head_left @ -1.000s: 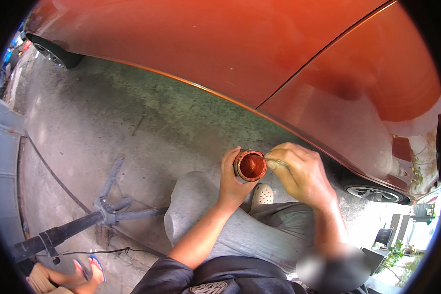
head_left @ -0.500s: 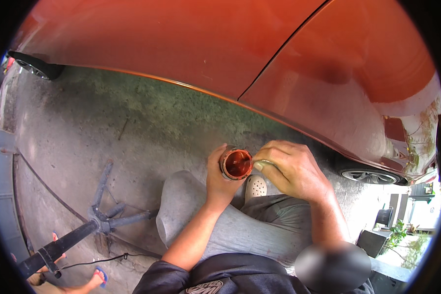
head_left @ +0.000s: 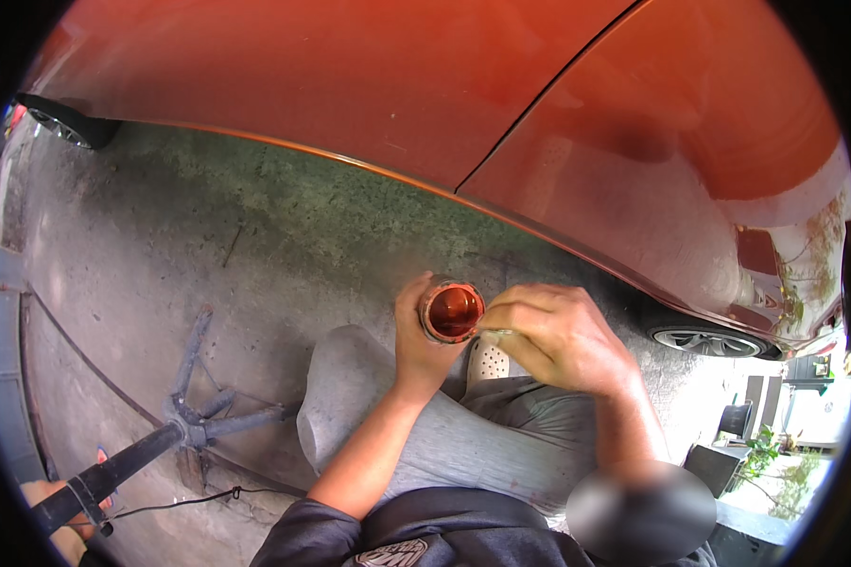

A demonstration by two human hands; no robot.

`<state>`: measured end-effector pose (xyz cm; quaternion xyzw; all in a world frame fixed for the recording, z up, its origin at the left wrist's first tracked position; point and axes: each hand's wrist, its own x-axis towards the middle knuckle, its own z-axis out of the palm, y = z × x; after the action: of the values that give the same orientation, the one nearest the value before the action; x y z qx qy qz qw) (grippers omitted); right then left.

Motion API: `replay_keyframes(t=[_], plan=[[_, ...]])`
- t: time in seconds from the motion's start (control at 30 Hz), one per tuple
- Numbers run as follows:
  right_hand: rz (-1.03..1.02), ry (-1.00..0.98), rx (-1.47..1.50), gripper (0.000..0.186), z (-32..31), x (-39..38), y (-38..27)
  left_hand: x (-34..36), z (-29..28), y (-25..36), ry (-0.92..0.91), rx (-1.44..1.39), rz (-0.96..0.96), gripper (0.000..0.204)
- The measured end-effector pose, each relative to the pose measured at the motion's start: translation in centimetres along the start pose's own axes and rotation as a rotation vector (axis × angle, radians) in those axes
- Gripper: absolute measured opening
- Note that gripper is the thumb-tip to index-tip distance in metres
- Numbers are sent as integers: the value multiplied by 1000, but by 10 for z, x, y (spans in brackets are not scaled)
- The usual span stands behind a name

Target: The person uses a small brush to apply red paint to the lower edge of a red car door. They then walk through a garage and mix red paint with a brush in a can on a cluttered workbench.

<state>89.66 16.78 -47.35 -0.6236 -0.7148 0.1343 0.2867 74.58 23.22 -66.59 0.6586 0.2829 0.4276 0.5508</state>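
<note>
My left hand (head_left: 414, 352) is wrapped round a small open can (head_left: 426, 321), its mouth tilted up toward me. Inside lies glossy reddish-orange paint (head_left: 456, 308), with smears around the rim. Just right of the can, my right hand (head_left: 569, 338) pinches a thin pale stick (head_left: 497, 331) between thumb and fingers. The stick's tip meets the can's right rim; how far it reaches into the paint I cannot tell. Both hands are above my bent legs in grey trousers (head_left: 482, 439).
An orange car (head_left: 350, 94) spans the far side, its wheel (head_left: 709, 340) at right. A black stand with spread legs (head_left: 194, 430) stands on the concrete floor (head_left: 161, 255) at left, with a cable (head_left: 175, 506). Another person's limb (head_left: 57, 529) shows lower left; a plant (head_left: 761, 454) at right.
The can has shifted slightly left and its paint surface shows more openly. My right hand and the stick have dropped a little. The other person's sandalled foot at lower left is out of view.
</note>
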Motion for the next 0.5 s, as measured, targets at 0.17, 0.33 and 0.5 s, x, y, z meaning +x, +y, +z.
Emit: replay_keyframes(t=[0.17,0.33,0.5], plan=[[-34,43,-26,18,4,3,-3,1,-1,-1,-16,10,32,89],[7,32,-80,18,-1,0,2,0,-2,3,-16,73,-7,90],[-23,-7,75,16,6,2,-2,-1,0,-1,-1,-43,-55,91]])
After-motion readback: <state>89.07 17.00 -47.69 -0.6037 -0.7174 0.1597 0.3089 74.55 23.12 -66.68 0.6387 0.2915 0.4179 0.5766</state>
